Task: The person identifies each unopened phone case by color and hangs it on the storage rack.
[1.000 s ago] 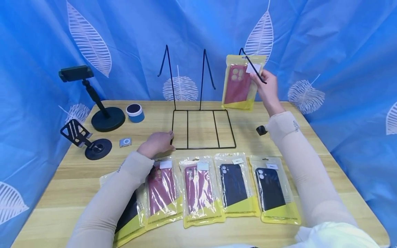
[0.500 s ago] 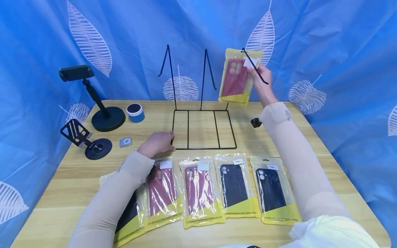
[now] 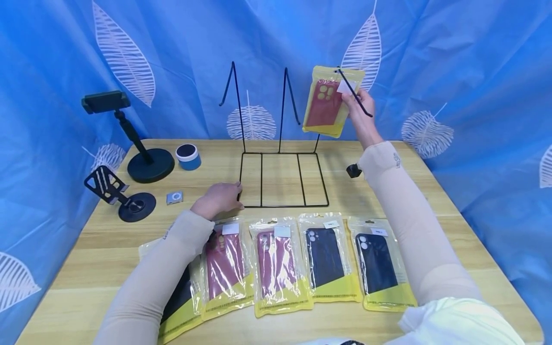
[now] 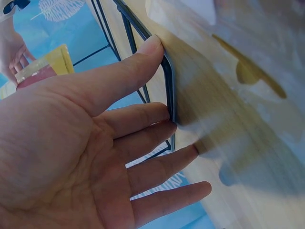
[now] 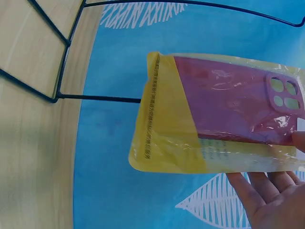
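- Wooden table [image 3: 99, 258], pale planks with visible grain, rounded front corner at right; blue curtain [image 3: 302, 28] behind and at both sides, creased, printed with white leaf shapes
- Black wire rack [image 3: 261, 179] on the table, thin round rods; flat rectangular base with crossbars, three bent prongs rising at the back
- Left hand [image 3: 219, 199] at the rack base's front left corner; thumb and forefinger pinch the wire, remaining fingers extended and spread
- Right hand [image 3: 361, 114] grips the raised pouch [image 3: 324, 103] at its edge, thumb in front, fingers behind; pouch is glossy clear-and-yellow plastic, pink case inside with camera cutouts, white label near top
- Raised pouch is above table level at the rack's right prong, slightly tilted; rod crosses in front of it in head view; cannot tell whether the hole is threaded
- Row of five pouches [image 3: 278, 268] along the front, two pink cases, three dark; leftmost partly hidden by a beige sleeve [image 3: 151, 278]
- At left: two black stands [image 3: 151, 165] with round bases; blue-and-white tub [image 3: 188, 157], dark top; small square gadget [image 3: 174, 197], pale ring on its face
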Motion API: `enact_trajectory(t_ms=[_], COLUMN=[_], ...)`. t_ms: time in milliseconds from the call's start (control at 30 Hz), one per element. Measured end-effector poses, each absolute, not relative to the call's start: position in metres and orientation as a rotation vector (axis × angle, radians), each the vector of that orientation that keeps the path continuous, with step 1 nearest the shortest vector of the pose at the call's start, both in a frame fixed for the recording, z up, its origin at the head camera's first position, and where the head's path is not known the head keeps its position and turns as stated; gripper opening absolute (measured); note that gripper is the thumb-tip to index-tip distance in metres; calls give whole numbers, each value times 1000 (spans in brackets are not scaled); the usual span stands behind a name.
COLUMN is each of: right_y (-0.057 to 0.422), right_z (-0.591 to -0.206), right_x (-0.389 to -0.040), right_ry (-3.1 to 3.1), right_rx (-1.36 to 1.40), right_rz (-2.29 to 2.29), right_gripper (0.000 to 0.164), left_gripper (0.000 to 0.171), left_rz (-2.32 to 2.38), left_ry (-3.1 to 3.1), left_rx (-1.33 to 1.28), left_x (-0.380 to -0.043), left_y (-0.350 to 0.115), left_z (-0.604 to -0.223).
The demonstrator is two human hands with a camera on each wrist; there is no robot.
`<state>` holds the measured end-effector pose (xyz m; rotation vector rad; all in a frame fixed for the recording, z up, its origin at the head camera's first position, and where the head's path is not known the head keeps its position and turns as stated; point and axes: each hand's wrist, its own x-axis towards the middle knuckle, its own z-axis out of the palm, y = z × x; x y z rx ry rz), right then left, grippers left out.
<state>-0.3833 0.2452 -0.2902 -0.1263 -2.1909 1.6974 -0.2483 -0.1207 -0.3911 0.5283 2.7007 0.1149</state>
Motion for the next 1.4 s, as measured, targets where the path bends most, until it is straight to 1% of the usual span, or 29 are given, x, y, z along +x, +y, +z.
enact_trajectory(t_ms=[67,200,300,467,500,567,667,767,867,1000,1267,1333,1400], right_y=[248,259,268,284,287,294,305,316,325,336,346,346,346], right_z=[-293,-297,-300,-310,-313,-318,-328,-343,-361,-379,-393,-395,-396], right_x=[-380,-368,-352,-306,-296,-273,-242,-215,-199,-193,-193,-193,-193], right_ry=[-2243,-2450,-2608,-2794,-2834,-2961,-3206,-3403,-3520,-3583,-3587,-3580,-3580], right_rx=[-146,-187,-180,-120,-95,-28,178,381,443,404,392,403,407], right_rz=[1658,1529,1432,1241,1185,1035,754,489,406,472,665,673,690], right_gripper=[30,65,86,111,114,114,108,94,83,68,23,16,12], left_gripper=[74,75,75,75,76,76,75,74,74,74,75,74,74], left_rz=[116,117,113,118,119,118,105,105,107,109,131,132,133], left_ry=[2700,2691,2686,2690,2688,2686,2690,2696,2697,2699,2695,2696,2697], left_rx=[529,533,535,529,527,529,540,544,540,532,538,543,541], left_x=[-248,-246,-246,-246,-246,-245,-244,-244,-244,-245,-246,-245,-245], left_y=[-120,-120,-120,-121,-121,-121,-120,-120,-120,-120,-124,-124,-124], left_z=[-391,-390,-391,-392,-393,-393,-394,-395,-394,-393,-390,-389,-390])
